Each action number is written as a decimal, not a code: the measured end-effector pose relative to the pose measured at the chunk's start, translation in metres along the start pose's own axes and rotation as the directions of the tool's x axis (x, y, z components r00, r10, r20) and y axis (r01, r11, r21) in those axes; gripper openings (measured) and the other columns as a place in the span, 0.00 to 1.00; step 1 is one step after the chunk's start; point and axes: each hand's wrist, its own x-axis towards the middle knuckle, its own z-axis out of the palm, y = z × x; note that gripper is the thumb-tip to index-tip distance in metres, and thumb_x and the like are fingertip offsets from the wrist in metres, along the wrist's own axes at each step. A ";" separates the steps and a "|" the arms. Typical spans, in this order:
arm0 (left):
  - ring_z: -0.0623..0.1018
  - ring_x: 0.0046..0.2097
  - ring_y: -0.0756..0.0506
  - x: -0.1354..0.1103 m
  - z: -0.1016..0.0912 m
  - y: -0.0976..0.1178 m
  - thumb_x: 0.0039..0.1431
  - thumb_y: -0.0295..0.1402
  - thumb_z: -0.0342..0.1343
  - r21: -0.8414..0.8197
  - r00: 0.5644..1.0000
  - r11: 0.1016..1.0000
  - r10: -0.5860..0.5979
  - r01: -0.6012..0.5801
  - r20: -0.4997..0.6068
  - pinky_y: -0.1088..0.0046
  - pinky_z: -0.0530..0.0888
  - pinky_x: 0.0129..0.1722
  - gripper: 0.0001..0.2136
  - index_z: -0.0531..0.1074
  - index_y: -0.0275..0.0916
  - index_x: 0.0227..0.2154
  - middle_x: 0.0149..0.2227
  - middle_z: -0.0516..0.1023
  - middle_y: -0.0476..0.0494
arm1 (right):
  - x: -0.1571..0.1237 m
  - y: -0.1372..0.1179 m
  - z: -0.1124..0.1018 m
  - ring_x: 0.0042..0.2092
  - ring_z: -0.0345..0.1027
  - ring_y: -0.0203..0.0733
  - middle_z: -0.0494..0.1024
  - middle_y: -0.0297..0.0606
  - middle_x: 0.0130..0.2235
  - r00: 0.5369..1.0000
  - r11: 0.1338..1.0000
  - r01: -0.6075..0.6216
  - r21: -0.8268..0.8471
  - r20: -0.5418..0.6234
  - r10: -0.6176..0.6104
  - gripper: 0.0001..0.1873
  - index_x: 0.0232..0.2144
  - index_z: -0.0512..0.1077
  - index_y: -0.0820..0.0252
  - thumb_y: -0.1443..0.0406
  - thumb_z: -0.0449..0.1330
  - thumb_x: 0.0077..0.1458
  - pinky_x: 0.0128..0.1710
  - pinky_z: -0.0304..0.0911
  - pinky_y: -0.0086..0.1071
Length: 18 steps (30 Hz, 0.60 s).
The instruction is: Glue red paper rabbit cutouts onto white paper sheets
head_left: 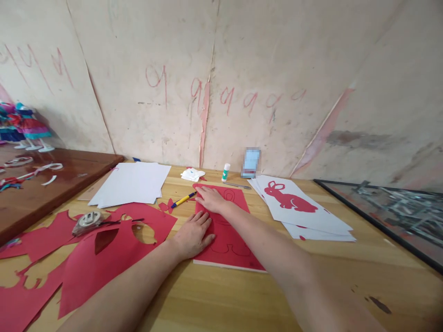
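One pale wooden table (pixel 180 299) bears our work. Mid-table we note a red rectangular paper sheet (pixel 228 230) with dark drawn outlines, above a white layer (pixel 228 266) visible along the near edge. Our left hand (pixel 192 236) and right hand (pixel 209 199) press flat on the sheet's left part, fingers extended, gripping nothing. Beside its upper left edge: a slim yellow-and-blue pen (pixel 183 200). We judge light, even pressure best; sideways drag could misalign the edges.
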 end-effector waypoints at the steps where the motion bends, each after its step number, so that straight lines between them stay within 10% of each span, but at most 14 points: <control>1: 0.62 0.65 0.33 0.000 0.000 0.000 0.66 0.41 0.49 -0.005 1.000 1.000 0.009 -0.009 -0.011 0.53 0.61 0.63 0.22 0.65 0.32 0.58 0.61 0.68 0.32 | 0.004 -0.008 -0.001 0.60 0.61 0.51 0.69 0.51 0.59 0.999 0.998 0.033 -0.049 -0.039 -0.035 0.26 0.63 0.60 0.60 0.58 0.48 0.66 0.56 0.57 0.44; 6: 0.66 0.62 0.36 0.000 -0.005 0.002 0.64 0.37 0.52 -0.030 0.996 0.998 0.057 -0.060 -0.074 0.53 0.64 0.62 0.18 0.68 0.35 0.54 0.58 0.71 0.33 | 0.022 -0.035 0.001 0.51 0.68 0.50 0.77 0.48 0.46 0.968 0.928 0.234 -0.290 -0.021 -0.251 0.14 0.43 0.76 0.61 0.68 0.51 0.63 0.49 0.60 0.40; 12: 0.68 0.61 0.37 0.000 -0.007 0.003 0.64 0.36 0.52 -0.032 0.995 0.998 0.059 -0.062 -0.080 0.53 0.63 0.62 0.17 0.69 0.36 0.53 0.57 0.71 0.34 | 0.030 -0.048 0.001 0.45 0.73 0.49 0.79 0.51 0.42 0.921 0.859 0.352 -0.371 -0.026 -0.388 0.15 0.45 0.72 0.67 0.72 0.48 0.62 0.48 0.60 0.41; 18: 0.61 0.66 0.34 0.000 -0.004 0.000 0.66 0.41 0.48 -0.009 1.000 1.000 0.000 0.000 -0.009 0.52 0.61 0.63 0.23 0.65 0.32 0.58 0.64 0.64 0.30 | 0.017 -0.011 -0.026 0.36 0.74 0.45 0.80 0.45 0.36 0.890 0.981 -0.061 0.182 -0.434 0.135 0.15 0.47 0.68 0.64 0.64 0.49 0.63 0.38 0.64 0.34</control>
